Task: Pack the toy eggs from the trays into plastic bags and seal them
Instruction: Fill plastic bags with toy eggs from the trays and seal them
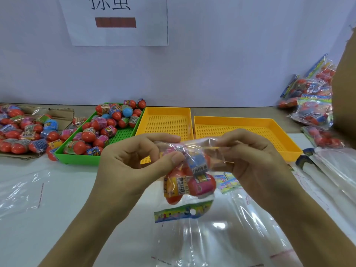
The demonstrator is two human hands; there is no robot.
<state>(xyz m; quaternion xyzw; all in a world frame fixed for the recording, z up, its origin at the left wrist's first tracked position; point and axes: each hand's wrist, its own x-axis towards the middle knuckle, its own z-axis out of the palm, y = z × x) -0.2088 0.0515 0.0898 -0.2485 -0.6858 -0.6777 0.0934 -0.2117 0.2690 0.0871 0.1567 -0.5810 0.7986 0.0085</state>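
A clear plastic bag [192, 182] with several toy eggs inside hangs between my hands above the table. My left hand [133, 162] pinches its upper edge on the left, and my right hand [252, 160] pinches the same edge on the right. A colourful printed header strip [183, 211] hangs at the bag's lower end. The green tray [77, 158] at the left holds many red toy eggs [115, 120] with coloured wrappers.
Two yellow perforated trays [167, 120] [248, 126] stand behind my hands. Loose eggs lie on cardboard [25, 130] at far left. Filled bags [314, 105] pile at the right. Flat clear bags [221, 237] lie on the table, a stack [335, 166] at right. Another person's arm [344, 93] shows at the right edge.
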